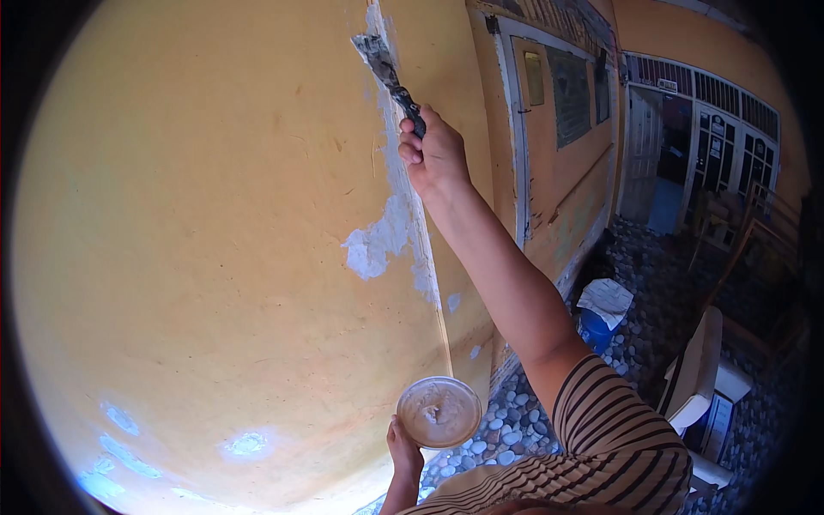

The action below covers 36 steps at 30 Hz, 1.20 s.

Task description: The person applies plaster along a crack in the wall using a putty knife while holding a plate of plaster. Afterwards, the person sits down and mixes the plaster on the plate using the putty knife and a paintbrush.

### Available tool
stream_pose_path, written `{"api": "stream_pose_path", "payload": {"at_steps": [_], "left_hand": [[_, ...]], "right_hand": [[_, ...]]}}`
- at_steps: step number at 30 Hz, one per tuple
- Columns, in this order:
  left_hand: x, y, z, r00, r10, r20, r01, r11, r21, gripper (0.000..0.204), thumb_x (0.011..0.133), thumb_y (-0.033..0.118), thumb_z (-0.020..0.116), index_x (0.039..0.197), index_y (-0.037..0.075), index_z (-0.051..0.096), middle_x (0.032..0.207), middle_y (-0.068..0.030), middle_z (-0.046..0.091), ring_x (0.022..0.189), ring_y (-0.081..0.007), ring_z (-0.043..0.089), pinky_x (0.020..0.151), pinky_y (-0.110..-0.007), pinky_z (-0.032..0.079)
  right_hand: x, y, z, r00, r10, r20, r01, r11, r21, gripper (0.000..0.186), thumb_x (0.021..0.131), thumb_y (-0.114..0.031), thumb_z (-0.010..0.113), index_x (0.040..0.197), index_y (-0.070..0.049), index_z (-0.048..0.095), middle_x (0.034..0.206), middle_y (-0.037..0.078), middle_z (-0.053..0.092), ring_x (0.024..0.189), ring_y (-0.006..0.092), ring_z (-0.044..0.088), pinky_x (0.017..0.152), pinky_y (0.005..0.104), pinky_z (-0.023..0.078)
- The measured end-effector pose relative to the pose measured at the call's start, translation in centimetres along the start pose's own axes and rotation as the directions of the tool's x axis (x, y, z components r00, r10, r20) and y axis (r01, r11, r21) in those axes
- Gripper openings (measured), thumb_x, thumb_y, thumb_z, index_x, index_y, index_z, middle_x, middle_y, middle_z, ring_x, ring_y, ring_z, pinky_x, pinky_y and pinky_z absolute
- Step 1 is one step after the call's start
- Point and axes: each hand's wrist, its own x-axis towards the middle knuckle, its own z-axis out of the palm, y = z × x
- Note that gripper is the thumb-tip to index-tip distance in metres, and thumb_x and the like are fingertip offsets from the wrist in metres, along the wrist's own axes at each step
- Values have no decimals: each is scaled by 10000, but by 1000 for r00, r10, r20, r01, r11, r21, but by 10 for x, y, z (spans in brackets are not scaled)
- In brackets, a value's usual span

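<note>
My right hand (436,153) is raised high, closed round the dark handle of a putty knife (383,69). The knife's smeared blade lies against or close to the wall corner, over a grey-white patched strip (396,172) that runs down the edge. Low in front of me, my left hand (403,446) holds a round shallow bowl (412,439) by its left rim. Inside sits a beige-grey paste (436,414) with a small lump in the middle. The yellow-orange wall (215,189) fills the left side, with a wider bare patch (373,245) beside the corner.
Past the corner stand a framed door (562,129) and white-framed doors (730,154) further off. A blue bucket (594,330) with a pale sheet on top is on the pebble-patterned floor (515,421). A chair (699,369) and wooden furniture stand at the right.
</note>
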Motion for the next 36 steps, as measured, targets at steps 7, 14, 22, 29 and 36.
{"api": "stream_pose_path", "payload": {"at_steps": [7, 14, 22, 29, 36], "left_hand": [[-2, -2, 1, 999, 21, -26, -22, 1000, -15, 415, 1071, 403, 371, 1045, 45, 579, 754, -6, 576, 532, -74, 446, 443, -245, 335], [-7, -2, 1, 999, 15, -35, -16, 999, -31, 412, 1071, 398, 378, 1064, 38, 578, 784, -16, 598, 555, -79, 474, 453, -245, 353], [-3, -6, 0, 998, 6, -60, -8, 1000, -25, 417, 1067, 407, 385, 1071, 38, 580, 793, -20, 602, 554, -79, 474, 450, -246, 352], [-2, -6, 0, 1000, 2, -31, -2, 1000, -12, 425, 1065, 416, 386, 1061, 38, 581, 774, -12, 591, 549, -77, 467, 447, -247, 347], [-5, -2, -5, 999, -34, -28, 35, 999, 18, 511, 1075, 364, 346, 1230, -83, 539, 1158, -189, 643, 1048, -241, 642, 916, -341, 519]], "right_hand": [[-28, -3, -5, 995, -94, -15, 92, 991, -97, 198, 1049, -218, 457, 945, -54, 498, 730, 46, 523, 513, 77, 360, 416, 229, 284], [17, -35, 30, 987, -129, 98, 135, 989, -55, 198, 1051, -207, 443, 947, -46, 494, 738, 53, 525, 516, 81, 368, 411, 228, 282], [29, 0, 14, 996, -76, 39, 78, 996, -41, 189, 1053, -220, 459, 953, -62, 485, 736, 56, 530, 514, 86, 364, 417, 235, 283], [0, 23, -20, 1000, -14, 10, 14, 1000, 4, 201, 1053, -243, 473, 950, -74, 507, 751, 46, 548, 520, 83, 375, 424, 235, 292], [-34, 8, -28, 998, -59, 20, 62, 912, -405, 256, 1063, -261, 432, 1061, -55, 584, 802, 25, 596, 577, 66, 454, 468, 218, 339]]}}
